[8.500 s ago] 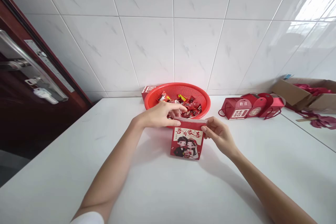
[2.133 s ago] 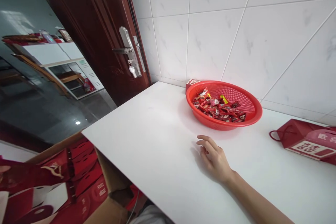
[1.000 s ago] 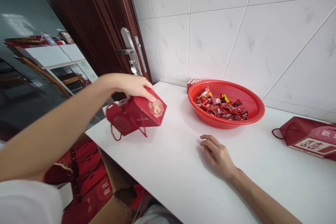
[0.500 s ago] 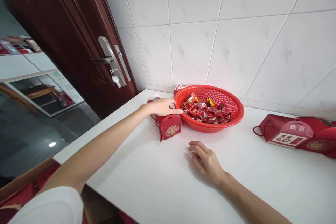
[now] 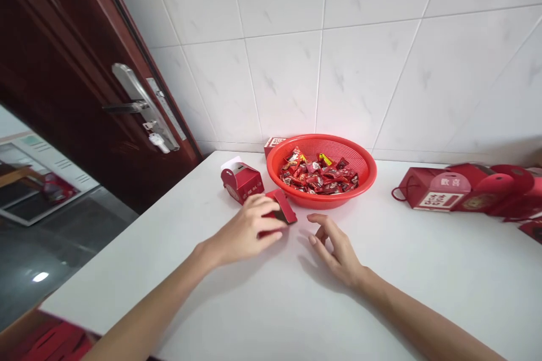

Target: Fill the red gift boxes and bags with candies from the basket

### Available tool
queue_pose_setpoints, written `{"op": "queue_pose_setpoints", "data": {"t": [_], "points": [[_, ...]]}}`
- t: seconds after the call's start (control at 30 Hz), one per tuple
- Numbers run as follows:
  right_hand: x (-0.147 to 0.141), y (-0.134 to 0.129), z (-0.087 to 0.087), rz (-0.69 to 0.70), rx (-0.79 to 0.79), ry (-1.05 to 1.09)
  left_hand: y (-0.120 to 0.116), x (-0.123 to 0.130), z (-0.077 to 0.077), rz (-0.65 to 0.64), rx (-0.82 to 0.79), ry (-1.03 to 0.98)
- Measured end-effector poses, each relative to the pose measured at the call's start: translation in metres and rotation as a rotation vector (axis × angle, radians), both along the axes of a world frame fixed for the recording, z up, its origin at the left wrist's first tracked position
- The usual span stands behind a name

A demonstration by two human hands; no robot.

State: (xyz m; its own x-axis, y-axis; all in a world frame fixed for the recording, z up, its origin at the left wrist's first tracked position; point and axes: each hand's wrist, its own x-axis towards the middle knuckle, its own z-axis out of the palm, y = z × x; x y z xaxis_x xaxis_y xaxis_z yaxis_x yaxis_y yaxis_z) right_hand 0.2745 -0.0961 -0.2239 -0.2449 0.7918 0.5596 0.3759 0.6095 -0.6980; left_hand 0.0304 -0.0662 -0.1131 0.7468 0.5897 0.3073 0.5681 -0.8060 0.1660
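Note:
My left hand point(image 5: 250, 229) is wrapped round a small red gift box point(image 5: 284, 205) just in front of the basket. The box is tilted and shows a dark opening, partly hidden behind my fingers. To the right, my right hand point(image 5: 339, 252) rests low over the white table with its fingers loosely bent and apart, nothing in it. Behind both hands stands a red plastic basket point(image 5: 367, 180) with many wrapped candies point(image 5: 317, 176) inside. Another red gift box point(image 5: 245, 181) with a rounded top sits left of the basket.
Several red gift boxes point(image 5: 440, 194) stand in a row at the right, against the tiled wall point(image 5: 288, 79). One more red-and-white box point(image 5: 273, 144) is partly hidden behind the basket. At the left is a dark wooden door point(image 5: 63, 67) with keys point(image 5: 157, 140) in its lock.
My left hand has come back from beside the basket toward me, bringing a red gift box, now tipped. My right hand has opened slightly. The view has shifted right.

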Motion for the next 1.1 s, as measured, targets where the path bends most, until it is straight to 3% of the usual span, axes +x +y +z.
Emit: {"op": "queue_pose_setpoints", "data": {"t": [0.07,0.17,0.37,0.57,0.77,0.93,1.1], "points": [[0.002,-0.002,0.005,-0.002,-0.07,0.102,-0.012,0.014,-0.005,-0.158,0.097,-0.031],[0.005,-0.007,0.013,0.013,-0.144,0.237,-0.02,0.03,-0.009,-0.271,0.226,-0.062],[0.007,-0.016,0.042,-0.117,-0.12,0.143,-0.018,0.041,-0.009,-0.292,0.361,-0.039],[0.013,-0.015,0.072,-0.148,-0.133,0.029,-0.016,0.03,0.0,-0.276,0.267,-0.067],[0.02,-0.013,0.078,-0.158,-0.352,0.199,-0.015,0.021,0.012,-0.127,0.101,-0.193],[0.023,-0.01,0.08,-0.028,-0.587,0.405,-0.01,0.016,0.01,0.031,0.058,-0.133],[0.025,-0.012,0.081,0.136,-0.741,0.529,-0.008,0.006,0.011,0.098,-0.043,0.005]]}}
